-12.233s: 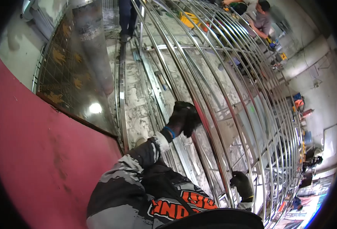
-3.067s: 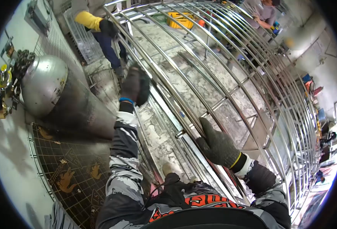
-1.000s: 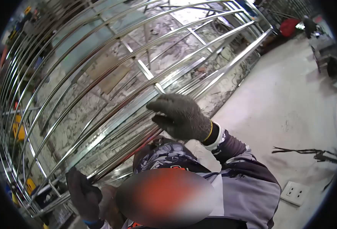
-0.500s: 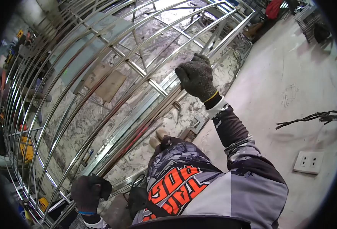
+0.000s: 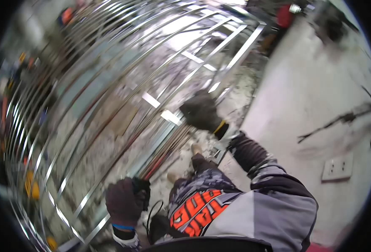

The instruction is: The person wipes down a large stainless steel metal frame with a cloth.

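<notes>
Left hand (image 5: 126, 200): wearing a dark glove, a blue band circling the wrist; the fingers are curling into a fist around the near rail, motion blur softening their outline.
Right hand (image 5: 201, 111): wearing a grey knitted glove with a yellow edge; it is gripping the same rail, also blurred, closer to the upper-right end.
Near rail (image 5: 245, 47): gleaming, slim, smooth metal.
Metal frame (image 5: 151, 100): spanning over the floor near its edge by the wall; many glossy bars are running side by side, bright crosspieces tying them.
Long axis: pointing from lower left to upper right, roughly following that floor edge.
Tubes (image 5: 162, 157): lying bundled between the hands, reddish-brown.
Floor (image 5: 241, 80): showing mottled, pale and dark.
Wall (image 5: 282, 138): rising pale, carrying a white socket plate (image 5: 337, 169).
</notes>
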A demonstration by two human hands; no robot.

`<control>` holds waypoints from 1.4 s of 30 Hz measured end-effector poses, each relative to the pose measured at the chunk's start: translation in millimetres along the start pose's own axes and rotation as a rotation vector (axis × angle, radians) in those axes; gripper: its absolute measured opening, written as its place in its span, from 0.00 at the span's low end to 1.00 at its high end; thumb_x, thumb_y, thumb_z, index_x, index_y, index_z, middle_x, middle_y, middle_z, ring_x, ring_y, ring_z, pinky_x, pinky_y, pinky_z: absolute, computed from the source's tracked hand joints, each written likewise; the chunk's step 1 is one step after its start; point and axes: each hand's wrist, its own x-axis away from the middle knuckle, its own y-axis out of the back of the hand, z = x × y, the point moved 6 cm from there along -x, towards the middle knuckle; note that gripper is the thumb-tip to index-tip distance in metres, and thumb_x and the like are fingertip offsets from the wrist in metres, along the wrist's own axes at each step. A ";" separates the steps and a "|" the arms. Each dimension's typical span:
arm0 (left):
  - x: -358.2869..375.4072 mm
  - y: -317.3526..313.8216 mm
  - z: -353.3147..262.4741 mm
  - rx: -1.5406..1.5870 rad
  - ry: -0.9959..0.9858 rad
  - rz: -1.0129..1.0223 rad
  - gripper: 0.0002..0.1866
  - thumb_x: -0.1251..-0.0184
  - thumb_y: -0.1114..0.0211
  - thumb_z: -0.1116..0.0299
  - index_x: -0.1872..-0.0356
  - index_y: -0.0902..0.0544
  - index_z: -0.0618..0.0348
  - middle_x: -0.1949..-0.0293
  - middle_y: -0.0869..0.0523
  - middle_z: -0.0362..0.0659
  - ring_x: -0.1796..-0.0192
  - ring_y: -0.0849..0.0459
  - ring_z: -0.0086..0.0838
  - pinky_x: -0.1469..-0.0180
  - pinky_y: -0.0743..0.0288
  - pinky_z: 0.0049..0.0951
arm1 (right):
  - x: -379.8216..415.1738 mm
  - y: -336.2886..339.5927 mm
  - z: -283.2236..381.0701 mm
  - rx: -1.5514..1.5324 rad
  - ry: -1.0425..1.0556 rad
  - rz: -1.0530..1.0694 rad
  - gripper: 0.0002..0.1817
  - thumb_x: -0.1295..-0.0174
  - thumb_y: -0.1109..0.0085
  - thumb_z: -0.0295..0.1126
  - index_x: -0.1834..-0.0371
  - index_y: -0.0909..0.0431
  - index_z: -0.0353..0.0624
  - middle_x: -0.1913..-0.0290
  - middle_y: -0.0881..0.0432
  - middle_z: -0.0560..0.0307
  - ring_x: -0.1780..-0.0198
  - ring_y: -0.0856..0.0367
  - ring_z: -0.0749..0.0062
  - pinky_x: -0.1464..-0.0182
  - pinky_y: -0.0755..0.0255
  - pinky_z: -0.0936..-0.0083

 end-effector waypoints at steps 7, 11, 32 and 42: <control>-122.6 -16.4 -98.1 0.267 -0.233 0.026 0.27 0.47 0.25 0.58 0.49 0.21 0.60 0.56 0.15 0.50 0.56 0.17 0.51 0.52 0.24 0.50 | -7.1 13.2 -21.8 -0.057 -0.091 0.274 0.19 0.42 0.35 0.43 0.87 0.23 0.49 0.85 0.27 0.54 0.75 0.21 0.53 0.61 0.26 0.56; -180.4 -13.5 -147.1 0.295 -0.177 0.122 0.21 0.46 0.26 0.60 0.55 0.20 0.59 0.59 0.14 0.51 0.55 0.14 0.51 0.52 0.21 0.49 | -15.6 38.1 -98.1 -0.042 -0.158 0.081 0.16 0.44 0.31 0.42 0.83 0.23 0.49 0.83 0.25 0.54 0.72 0.20 0.53 0.63 0.25 0.57; -256.3 -20.2 -25.7 0.298 0.253 0.027 0.15 0.33 0.35 0.53 0.55 0.14 0.51 0.59 0.13 0.50 0.55 0.12 0.49 0.52 0.20 0.47 | -37.3 43.0 -359.6 -0.386 -0.512 0.559 0.15 0.31 0.45 0.26 0.45 0.19 0.32 0.61 0.16 0.57 0.62 0.22 0.74 0.58 0.28 0.72; -177.7 -90.4 67.2 0.068 0.430 0.162 0.29 0.36 0.47 0.41 0.61 0.10 0.57 0.62 0.09 0.55 0.59 0.10 0.53 0.53 0.18 0.49 | -123.8 0.4 -114.3 -0.388 0.226 0.652 0.16 0.46 0.35 0.19 0.52 0.15 0.39 0.66 0.16 0.52 0.64 0.18 0.60 0.56 0.25 0.66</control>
